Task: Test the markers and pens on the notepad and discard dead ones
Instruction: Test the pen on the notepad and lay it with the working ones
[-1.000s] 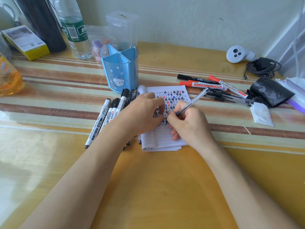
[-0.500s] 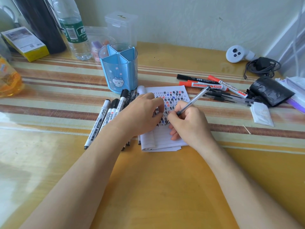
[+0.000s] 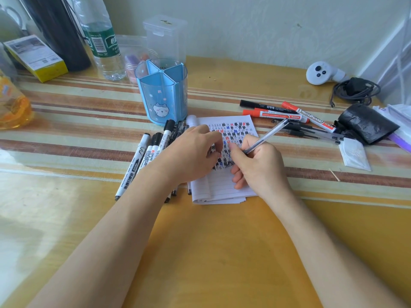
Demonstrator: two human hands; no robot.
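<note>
Two hands, head view: both meet over a small lined white notepad (image 3: 222,187) lying on a glossy yellow table with brown stripes (image 3: 222,252).
Left hand (image 3: 193,152): rests on the notepad's left side with fingers bent and fingertips pressing the page down. It holds nothing that shows.
Right hand (image 3: 260,165): pinches a clear-barrelled ballpoint pen (image 3: 264,138) between thumb and forefinger, with the other fingers curled beneath.
Pen tip: hidden behind the fingers, apparently on the page among rows of black, red and blue hash-shaped test marks.
Step, as a judgement: this pen is being tried. The upper page is crowded and only the lower lines are bare.
Risk one: a faint new stroke could be lost among the crowded marks, so a dead pen might pass as working.
Risk two: if the left hand eases off, the notepad could slide on the glossy table.
Risk three: pens lie on both sides and the groups could get mixed. Which group has been tested cannot be told.
Left of the notepad: black-capped white markers (image 3: 146,156), partly under the left wrist, where a shift could roll them.
Right of the notepad: red and black markers (image 3: 273,113) and thin black pens (image 3: 307,132), beside a crumpled black bag (image 3: 367,123).
Behind: a blue divided pen holder with a cat picture (image 3: 162,94) and a clear water bottle (image 3: 104,45).
In the way: the left hand covers part of the marked page.
</note>
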